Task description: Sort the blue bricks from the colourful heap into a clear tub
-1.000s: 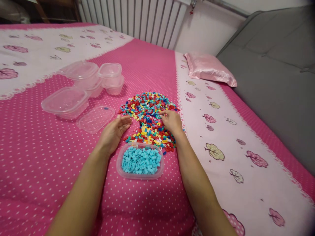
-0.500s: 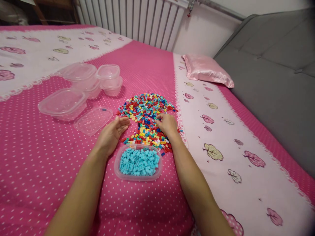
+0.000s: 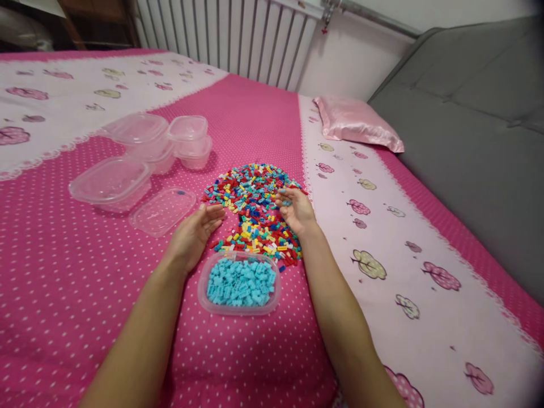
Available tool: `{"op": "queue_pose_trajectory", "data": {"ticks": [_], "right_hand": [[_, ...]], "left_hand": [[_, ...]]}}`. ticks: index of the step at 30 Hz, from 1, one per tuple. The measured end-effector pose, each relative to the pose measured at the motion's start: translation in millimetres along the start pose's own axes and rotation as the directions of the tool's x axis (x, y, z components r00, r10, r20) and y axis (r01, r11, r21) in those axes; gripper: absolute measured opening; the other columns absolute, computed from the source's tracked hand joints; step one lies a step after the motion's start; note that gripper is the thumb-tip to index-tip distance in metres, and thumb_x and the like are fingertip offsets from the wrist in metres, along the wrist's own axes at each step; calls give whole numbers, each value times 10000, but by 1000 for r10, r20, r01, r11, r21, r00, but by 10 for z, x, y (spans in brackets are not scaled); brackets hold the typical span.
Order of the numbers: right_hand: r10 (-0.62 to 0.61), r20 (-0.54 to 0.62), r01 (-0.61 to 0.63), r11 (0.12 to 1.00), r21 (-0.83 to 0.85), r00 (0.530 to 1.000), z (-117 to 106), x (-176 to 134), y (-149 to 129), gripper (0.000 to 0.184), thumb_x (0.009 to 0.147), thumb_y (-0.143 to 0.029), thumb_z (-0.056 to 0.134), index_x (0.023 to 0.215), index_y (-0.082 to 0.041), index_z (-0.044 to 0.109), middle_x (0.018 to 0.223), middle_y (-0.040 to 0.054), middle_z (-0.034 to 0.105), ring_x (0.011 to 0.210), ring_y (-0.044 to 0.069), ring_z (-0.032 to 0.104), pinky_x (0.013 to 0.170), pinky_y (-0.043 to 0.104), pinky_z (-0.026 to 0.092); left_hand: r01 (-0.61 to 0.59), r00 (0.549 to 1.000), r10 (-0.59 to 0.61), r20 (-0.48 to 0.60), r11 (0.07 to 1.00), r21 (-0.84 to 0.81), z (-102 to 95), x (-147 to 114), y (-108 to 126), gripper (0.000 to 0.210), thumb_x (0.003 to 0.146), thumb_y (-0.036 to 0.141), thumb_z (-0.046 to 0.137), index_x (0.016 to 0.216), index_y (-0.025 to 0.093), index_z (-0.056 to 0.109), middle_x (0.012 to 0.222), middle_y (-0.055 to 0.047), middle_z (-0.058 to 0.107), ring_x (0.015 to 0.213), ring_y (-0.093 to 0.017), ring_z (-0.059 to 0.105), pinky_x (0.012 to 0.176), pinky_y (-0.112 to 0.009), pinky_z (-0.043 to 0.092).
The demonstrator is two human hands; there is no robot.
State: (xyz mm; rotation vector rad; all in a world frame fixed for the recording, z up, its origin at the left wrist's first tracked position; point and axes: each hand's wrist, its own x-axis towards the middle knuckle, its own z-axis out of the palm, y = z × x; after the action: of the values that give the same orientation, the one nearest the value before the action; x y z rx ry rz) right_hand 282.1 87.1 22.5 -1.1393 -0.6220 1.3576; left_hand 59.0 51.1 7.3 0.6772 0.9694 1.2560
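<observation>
A pile of small multicoloured toy bricks (image 3: 255, 184) is spread on the pink polka-dot bedspread. My right hand (image 3: 298, 211) is over the pile's right side, palm turned inward, with a few light blue bricks (image 3: 286, 202) held in its curled fingers. To the left of the pile my left hand (image 3: 196, 232) rests on its side, fingers stretched out and nothing visible in it. Nearer to me, between my forearms, a clear plastic container (image 3: 277, 294) holds light blue bricks (image 3: 240, 281).
A clear lid (image 3: 164, 211) lies flat left of my left hand. Behind it stand several lidded clear containers (image 3: 110, 180). Farther off are a pink satin pillow (image 3: 357, 120), a white radiator (image 3: 229, 37) and a grey padded headboard (image 3: 471, 107).
My right hand has lifted slightly and shifted right, turning from palm-down over the bricks to palm inward, so light blue bricks show in its fingers. My left hand stays in place.
</observation>
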Motion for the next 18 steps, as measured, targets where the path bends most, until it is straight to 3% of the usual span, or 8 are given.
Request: {"op": "queue_pose_trajectory", "data": {"ticks": [2, 4, 7, 9, 12, 14, 16, 18], "right_hand": [[64, 30, -68, 987, 145, 997, 6, -24, -55, 156, 773, -172, 437, 721, -137, 580, 639, 22, 623, 521, 72, 540, 403, 132, 351], [75, 47, -82, 983, 162, 996, -5, -26, -57, 165, 756, -158, 433, 734, -131, 594, 635, 15, 615, 510, 67, 531, 408, 132, 363], [-12, 44, 14, 998, -58, 999, -35, 9, 37, 125, 730, -169, 529, 780, -140, 640, 586, -40, 557, 429, 44, 417, 371, 140, 280], [-135, 61, 148, 930, -338, 989, -55, 38, 121, 126, 713, -186, 605, 810, -154, 679, 591, -52, 564, 451, 50, 413, 418, 155, 314], [-274, 169, 303, 586, -752, 947, -62, 48, 202, 180, 734, -229, 640, 876, -176, 737, 632, -27, 622, 567, 102, 516, 570, 215, 414], [-264, 230, 312, 330, -891, 937, -47, 27, 215, 230, 764, -267, 635, 948, -200, 754, 665, -5, 658, 630, 143, 567, 630, 253, 435], [-226, 245, 286, 172, -943, 943, -22, -5, 210, 262, 796, -297, 617, 1007, -222, 752, 729, 18, 697, 692, 174, 612, 675, 276, 450], [-199, 250, 272, 89, -958, 948, 1, -33, 203, 278, 818, -309, 600, 1047, -242, 742, 809, 35, 725, 759, 193, 642, 716, 288, 461]], "left_hand": [[7, 1000, -7, -6, 1000, 3, 9, -4, 4, 354, 922, 337, 461, 810, 135, 728, 876, -78, 730, 945, -176, 647, 945, -292, 441], [12, 1000, -12, -15, 1000, 7, 16, -10, 11, 359, 926, 329, 450, 803, 136, 727, 869, -76, 731, 938, -175, 649, 949, -294, 439], [11, 1000, -10, -21, 1000, 9, 17, -15, 18, 363, 930, 325, 445, 795, 139, 725, 860, -71, 729, 930, -173, 650, 952, -297, 437], [6, 1000, -6, -20, 1000, 9, 14, -13, 18, 365, 930, 328, 446, 792, 138, 725, 857, -72, 727, 930, -174, 649, 952, -299, 438], [-1, 1000, 1, -20, 1000, 7, 11, -9, 11, 365, 931, 326, 447, 798, 131, 725, 860, -77, 724, 929, -175, 648, 942, -297, 441], [-2, 1000, 2, -19, 1000, 4, 9, -7, 5, 362, 931, 323, 448, 801, 129, 725, 867, -78, 723, 929, -174, 648, 934, -292, 443], [2, 1000, -2, -16, 1000, 3, 7, -6, 2, 358, 930, 320, 450, 798, 130, 725, 870, -78, 723, 931, -174, 648, 928, -286, 446], [5, 1000, -5, -16, 1000, 1, 3, -6, 1, 358, 929, 316, 450, 794, 132, 725, 869, -79, 723, 931, -174, 649, 923, -282, 448]]}}
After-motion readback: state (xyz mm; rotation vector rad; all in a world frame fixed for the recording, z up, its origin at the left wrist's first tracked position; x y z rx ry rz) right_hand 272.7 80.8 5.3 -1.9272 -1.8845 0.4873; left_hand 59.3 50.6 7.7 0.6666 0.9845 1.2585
